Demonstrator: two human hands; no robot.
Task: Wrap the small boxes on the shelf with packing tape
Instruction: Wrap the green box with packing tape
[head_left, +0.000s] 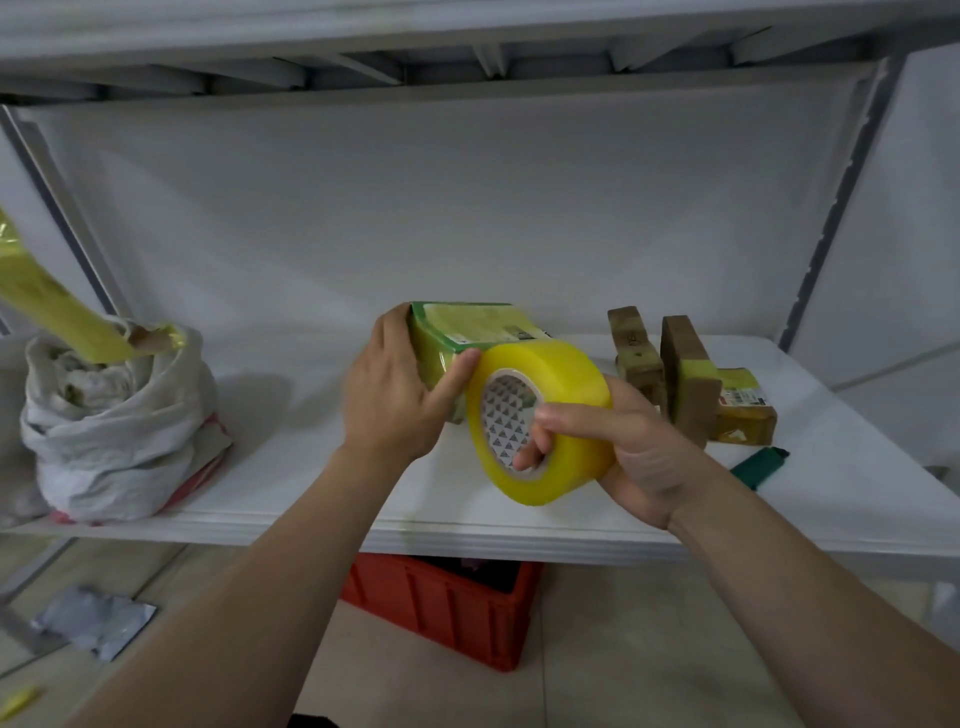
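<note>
My left hand (392, 387) grips a small green-edged box (467, 325) covered in yellowish tape, holding it just above the white shelf (311, 467) at the middle. My thumb presses near the box's front corner. My right hand (623, 447) holds a big roll of yellow packing tape (550, 410), fingers through its core, pressed against the box's right side. Three brown boxes stand to the right: one upright (635, 345), a second upright with a tape band (688, 376), and a low one lying behind it (745, 410).
A white woven sack (109, 415) with a long yellow-taped package (52, 306) sticking out sits at the shelf's left. A green lighter (761, 465) lies at the right front. A red crate (447, 605) stands on the floor under the shelf, and a silver pouch (96, 621) lies on the floor at the left.
</note>
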